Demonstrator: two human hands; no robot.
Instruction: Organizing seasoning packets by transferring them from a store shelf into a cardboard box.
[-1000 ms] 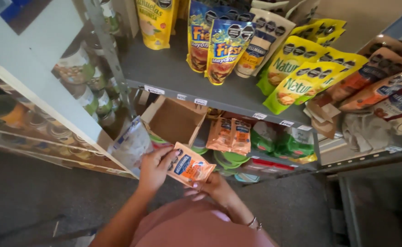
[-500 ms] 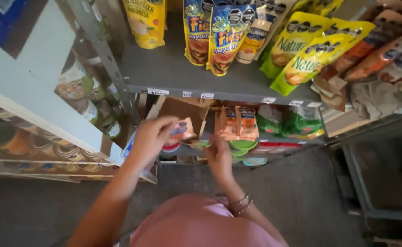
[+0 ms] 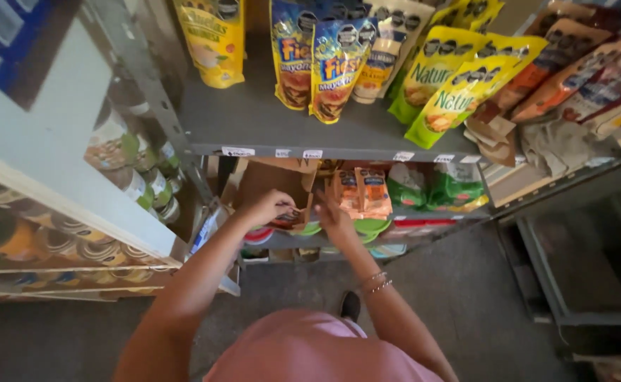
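My left hand (image 3: 268, 206) reaches under the grey shelf and is closed on a small orange pouch (image 3: 288, 218), at the mouth of an open cardboard box (image 3: 271, 178) on the lower shelf. Most of that pouch is hidden by my fingers. My right hand (image 3: 335, 216), with bracelets on its wrist, is stretched out just right of the box. Its fingers are apart beside a row of upright orange pouches (image 3: 358, 191), and it holds nothing that I can see.
The grey metal shelf (image 3: 254, 127) above carries a yellow pouch (image 3: 215, 42), blue and yellow pouches (image 3: 331, 64) and lime-green pouches (image 3: 452, 92). Green packets (image 3: 455, 185) stand right of the orange ones. Jars (image 3: 137, 180) fill the left rack. Grey floor lies below.
Both hands have moved up and forward from in front of my body to the lower shelf. The orange pouch, first held flat in both hands, is now in my left hand at the box.
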